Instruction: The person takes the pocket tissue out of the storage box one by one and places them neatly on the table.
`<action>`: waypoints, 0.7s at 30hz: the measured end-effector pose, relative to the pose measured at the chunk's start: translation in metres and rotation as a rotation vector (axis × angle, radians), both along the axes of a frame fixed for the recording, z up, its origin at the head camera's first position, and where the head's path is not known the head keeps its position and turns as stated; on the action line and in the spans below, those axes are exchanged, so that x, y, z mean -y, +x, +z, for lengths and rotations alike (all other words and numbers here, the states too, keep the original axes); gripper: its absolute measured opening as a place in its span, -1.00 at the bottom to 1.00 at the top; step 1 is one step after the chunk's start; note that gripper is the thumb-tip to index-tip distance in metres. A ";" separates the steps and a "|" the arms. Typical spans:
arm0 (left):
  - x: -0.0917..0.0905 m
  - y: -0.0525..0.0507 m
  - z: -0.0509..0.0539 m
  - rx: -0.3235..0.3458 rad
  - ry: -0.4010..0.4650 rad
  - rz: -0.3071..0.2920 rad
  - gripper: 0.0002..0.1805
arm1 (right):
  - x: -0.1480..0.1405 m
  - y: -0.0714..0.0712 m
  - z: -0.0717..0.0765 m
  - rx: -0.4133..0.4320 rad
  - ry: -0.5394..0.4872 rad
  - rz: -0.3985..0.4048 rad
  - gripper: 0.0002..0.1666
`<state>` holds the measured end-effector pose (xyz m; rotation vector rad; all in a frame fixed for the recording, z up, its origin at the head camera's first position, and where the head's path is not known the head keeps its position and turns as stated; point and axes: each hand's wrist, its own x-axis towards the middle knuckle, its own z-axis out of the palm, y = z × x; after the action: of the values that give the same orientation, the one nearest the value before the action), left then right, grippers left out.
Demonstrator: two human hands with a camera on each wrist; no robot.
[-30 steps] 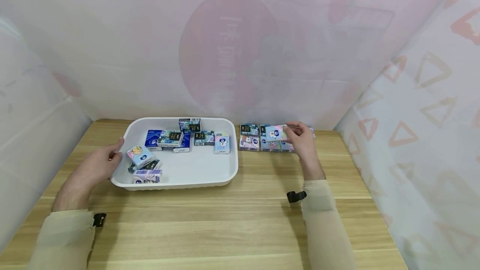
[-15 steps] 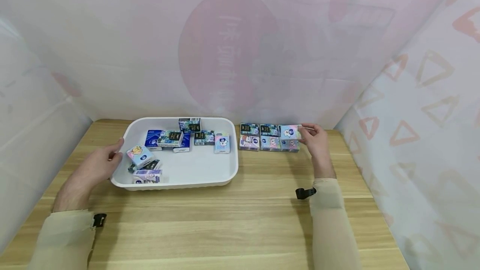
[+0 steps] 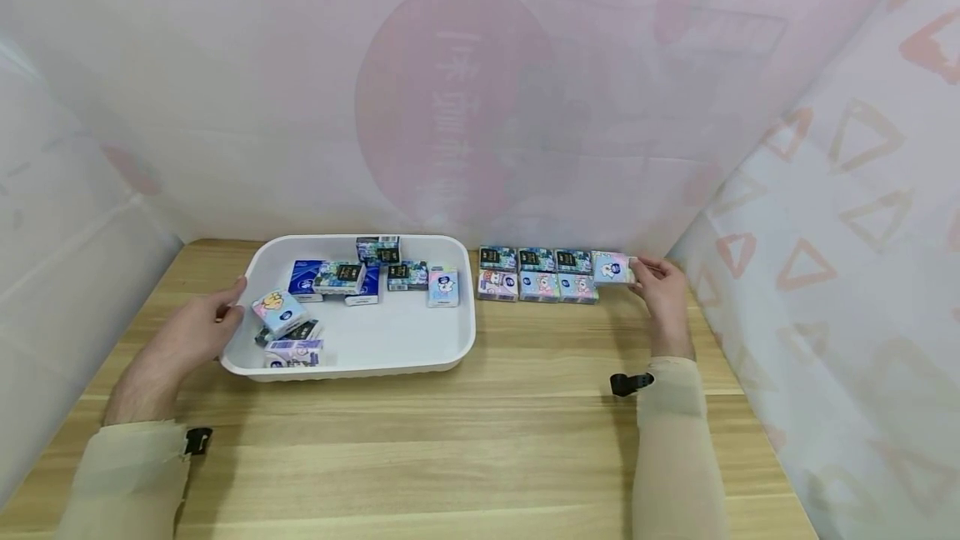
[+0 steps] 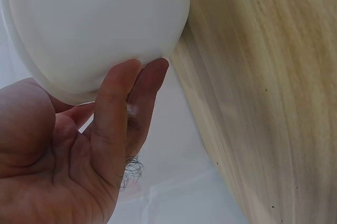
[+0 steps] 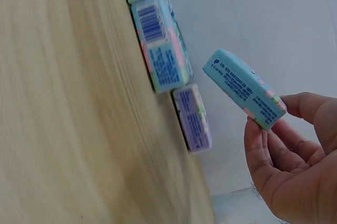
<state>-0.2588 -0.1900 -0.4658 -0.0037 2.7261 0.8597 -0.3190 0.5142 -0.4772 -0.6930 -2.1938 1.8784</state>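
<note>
R grip (image 3: pixel 662 294) is further right than before, pinching light-blue pack (image 3: pixel 611 269) by one end, in air near purple pack (image 5: pixel 193 121); unsupported far end may tilt → crooked landing. L grip (image 3: pixel 189 327) pinches white tray (image 3: pixel 390 336).

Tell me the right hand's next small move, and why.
Probably lower the held pack toward the row's right end: the right hand pinches it in the air near the purple pack, while the front row sits neatly lined up.
</note>
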 end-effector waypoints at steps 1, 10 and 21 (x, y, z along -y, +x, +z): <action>0.000 0.000 0.000 0.000 0.000 0.000 -0.29 | -0.002 0.000 -0.001 -0.002 0.004 -0.007 -0.45; 0.001 0.000 0.000 -0.004 -0.002 -0.007 -0.30 | -0.013 0.009 -0.009 0.048 0.183 -0.054 -0.49; 0.002 0.000 -0.001 0.005 0.002 -0.001 -0.29 | -0.011 0.007 -0.017 0.107 0.294 -0.017 -0.46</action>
<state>-0.2586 -0.1915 -0.4664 -0.0039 2.7202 0.8614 -0.3117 0.5251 -0.4945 -0.7657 -2.4510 1.4953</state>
